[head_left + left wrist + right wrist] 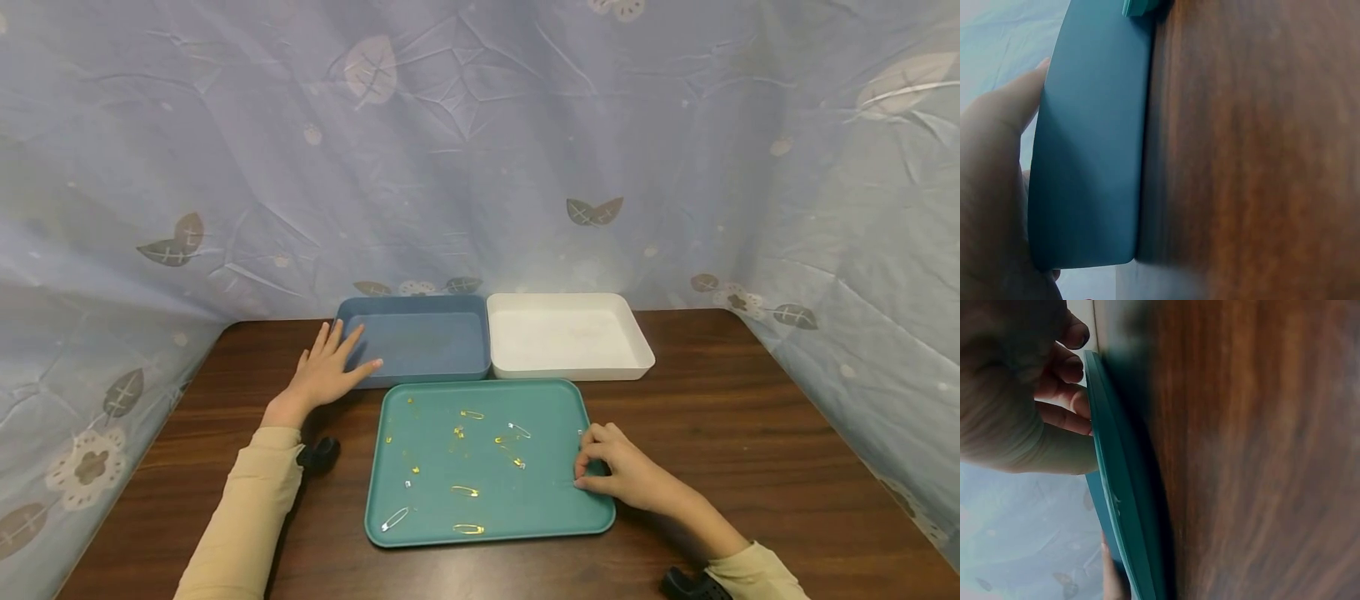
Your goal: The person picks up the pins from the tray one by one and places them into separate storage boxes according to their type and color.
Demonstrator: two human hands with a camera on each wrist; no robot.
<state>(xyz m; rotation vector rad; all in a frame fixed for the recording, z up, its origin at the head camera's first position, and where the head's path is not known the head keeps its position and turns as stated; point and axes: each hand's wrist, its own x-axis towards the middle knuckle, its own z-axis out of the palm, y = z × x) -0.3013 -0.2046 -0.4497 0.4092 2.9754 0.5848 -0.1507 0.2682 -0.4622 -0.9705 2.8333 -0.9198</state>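
Observation:
My left hand [322, 375] rests spread at the left end of a blue rectangular tray [420, 383], its fingers over the rim and the thumb along the near side. In the left wrist view that hand lies against the tray's outer wall [1091, 144]. Over the right rim of a green tray [540, 508] is my right hand [618, 467], fingers bent and thumb close to the index fingertip. Whether a pin sits between those fingertips is hidden. Gold safety pins [468, 529] and silver safety pins [394, 519] lie scattered on the green tray.
A white tray [570, 374] stands at the back right, beside the blue one. Both sit just behind the green tray on a dark wood table [750, 433]. A patterned blue curtain [465, 150] hangs behind the table and along its sides.

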